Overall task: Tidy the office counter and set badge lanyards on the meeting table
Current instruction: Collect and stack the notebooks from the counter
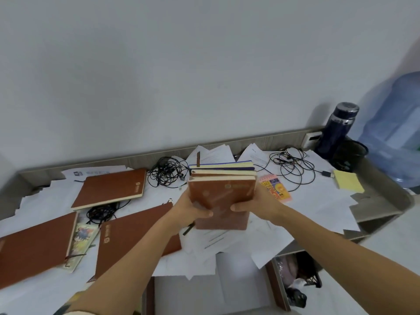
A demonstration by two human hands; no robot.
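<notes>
Both my hands hold a stack of notebooks [221,192] upright above the counter [384,201]; a brown cover faces me and blue and cream page edges show on top. My left hand [189,209] grips the stack's left side and my right hand [256,204] grips its right side. Three more brown notebooks lie flat on the left: one at the back [111,188], one at the far left [34,248] and one under my left forearm [134,235]. No lanyard is recognisable.
Loose white papers [318,201] cover the counter. Tangled black cables lie at the back middle [167,172], back right [293,167] and near the left notebooks [102,212]. A yellow sticky pad [347,181], a colourful booklet [276,188], a dark flask [336,128] and a water jug [395,133] stand to the right.
</notes>
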